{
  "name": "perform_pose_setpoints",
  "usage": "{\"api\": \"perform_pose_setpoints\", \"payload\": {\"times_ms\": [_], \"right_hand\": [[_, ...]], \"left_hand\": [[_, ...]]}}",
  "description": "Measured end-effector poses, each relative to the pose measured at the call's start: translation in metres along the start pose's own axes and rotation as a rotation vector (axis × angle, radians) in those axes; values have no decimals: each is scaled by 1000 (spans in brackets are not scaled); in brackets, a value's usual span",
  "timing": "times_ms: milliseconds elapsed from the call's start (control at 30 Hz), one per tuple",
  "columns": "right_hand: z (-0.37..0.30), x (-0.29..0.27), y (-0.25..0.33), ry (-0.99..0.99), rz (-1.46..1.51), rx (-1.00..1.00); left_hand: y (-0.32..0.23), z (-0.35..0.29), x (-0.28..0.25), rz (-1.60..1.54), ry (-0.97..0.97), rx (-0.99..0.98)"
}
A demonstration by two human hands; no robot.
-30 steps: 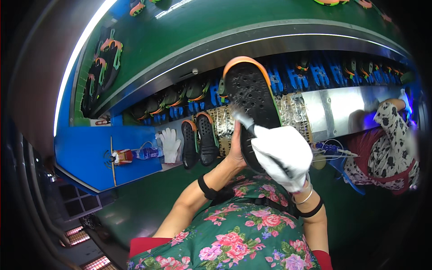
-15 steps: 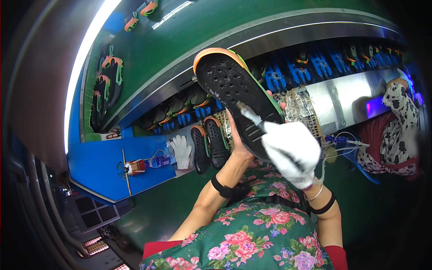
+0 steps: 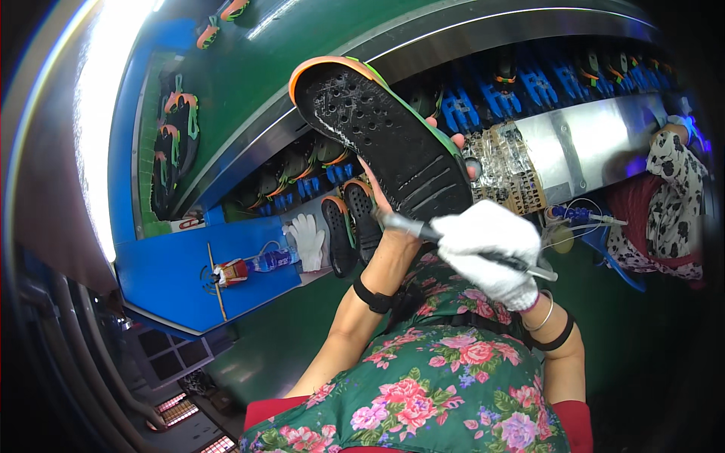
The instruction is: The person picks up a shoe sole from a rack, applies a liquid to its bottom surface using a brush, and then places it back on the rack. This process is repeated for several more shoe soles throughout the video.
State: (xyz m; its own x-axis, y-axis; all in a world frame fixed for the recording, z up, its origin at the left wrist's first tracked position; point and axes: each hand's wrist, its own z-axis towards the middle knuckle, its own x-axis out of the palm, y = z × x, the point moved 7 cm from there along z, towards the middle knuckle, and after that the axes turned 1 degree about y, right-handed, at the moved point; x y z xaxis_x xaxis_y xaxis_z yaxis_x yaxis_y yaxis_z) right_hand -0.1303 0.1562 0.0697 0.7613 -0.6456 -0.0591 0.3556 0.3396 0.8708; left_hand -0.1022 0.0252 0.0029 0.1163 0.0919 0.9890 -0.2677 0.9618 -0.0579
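Observation:
My left hand (image 3: 374,187) grips a shoe (image 3: 385,143) from behind, its fingertips curling round the right edge. The shoe's black underside faces me, with rows of small holes at the far end, slanting grooves nearer me and an orange-and-green rim. Whitish wet-looking streaks lie along the left edge of the holed part. In its white glove, my right hand (image 3: 489,249) is closed round a thin-handled brush (image 3: 411,226). The brush tip is at the near left edge of the shoe, by my left wrist; whether it touches is unclear.
Two similar black shoes (image 3: 340,240) lie left of my forearm, beside a white glove (image 3: 308,240). A blue board (image 3: 170,275) bears a bottle (image 3: 272,260). Beyond runs a green conveyor (image 3: 257,83) with a metal edge; blue racks (image 3: 498,98) hold shoes underneath. Another person's patterned sleeve (image 3: 668,181) is at right.
The brush has moved from the middle of the underside down to the near left edge. The shoe has shifted up and left in view, and more white streaks show on it.

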Motion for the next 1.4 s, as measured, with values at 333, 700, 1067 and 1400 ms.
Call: {"api": "perform_pose_setpoints", "payload": {"times_ms": [333, 700, 1067, 1400], "right_hand": [[-8, -7, -7, -64, 0, 59], [-16, -5, -11, 42, -64, -2], [-23, 11, -2, 255, -235, -146], [-25, 12, 6, 343, -286, -143]], "left_hand": [[-11, -2, -13, 34, -201, 104], [-19, -19, -23, 225, -155, -40], [-26, -24, -20, 99, -16, -169], [-36, -42, -33, 379, -281, -391]]}}
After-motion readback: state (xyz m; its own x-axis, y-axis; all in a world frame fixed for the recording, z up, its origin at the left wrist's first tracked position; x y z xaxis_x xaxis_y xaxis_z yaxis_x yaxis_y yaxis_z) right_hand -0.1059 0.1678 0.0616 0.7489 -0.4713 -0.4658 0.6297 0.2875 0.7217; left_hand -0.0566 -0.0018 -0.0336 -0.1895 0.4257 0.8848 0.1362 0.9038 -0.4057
